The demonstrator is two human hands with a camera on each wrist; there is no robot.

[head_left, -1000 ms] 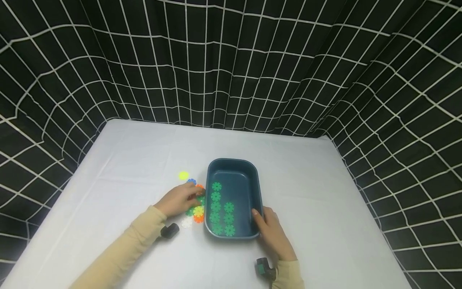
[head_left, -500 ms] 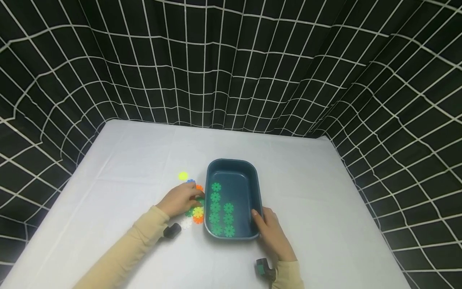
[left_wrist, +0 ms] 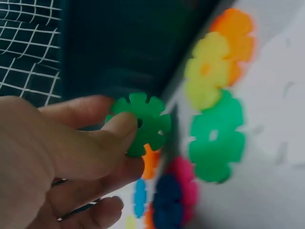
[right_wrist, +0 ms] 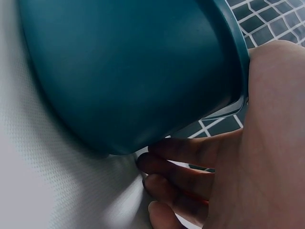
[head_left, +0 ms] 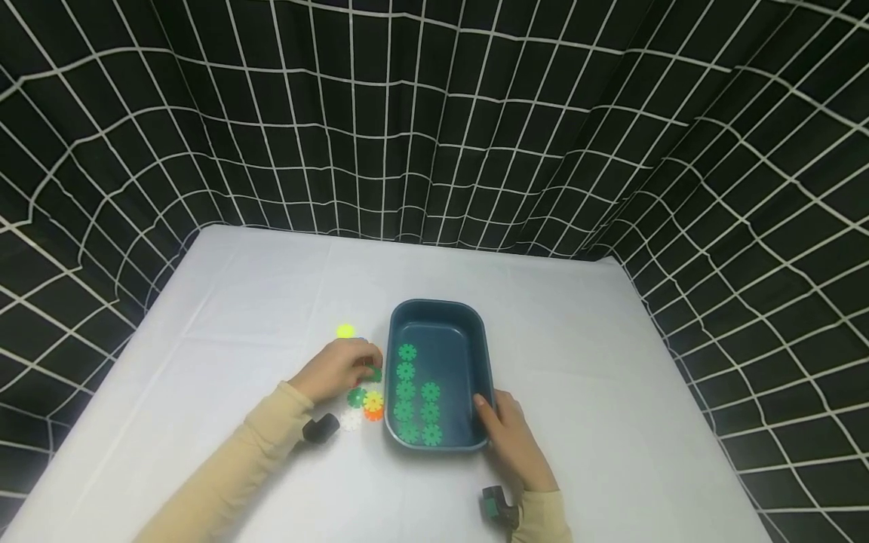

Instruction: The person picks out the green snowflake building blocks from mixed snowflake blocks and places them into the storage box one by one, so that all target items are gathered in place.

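My left hand [head_left: 335,368] pinches a green snowflake disc [left_wrist: 155,123] between thumb and fingers, close to the left wall of a dark teal tray [head_left: 456,354]. Below that hand, a loose green disc [head_left: 357,397], a yellow disc [head_left: 373,400], an orange disc [head_left: 373,414] and a white disc [head_left: 351,420] lie on the cloth. Several green discs [head_left: 431,412] lie in two columns inside the tray, along its left side. My right hand [head_left: 514,440] grips the tray's right wall, its thumb over the rim and its fingers [right_wrist: 178,152] against the outside.
Past the left hand lies a bright yellow disc [head_left: 345,331]. Pink [left_wrist: 188,183] and dark blue [left_wrist: 167,200] discs overlap beneath the fingers. White cloth [head_left: 577,339] covers the table, and a black curtain with a white grid [head_left: 407,136] surrounds its back and sides.
The left hand has picked up a green disc from the pile beside the tray and lifted it slightly. The right hand and the tray stay in place.
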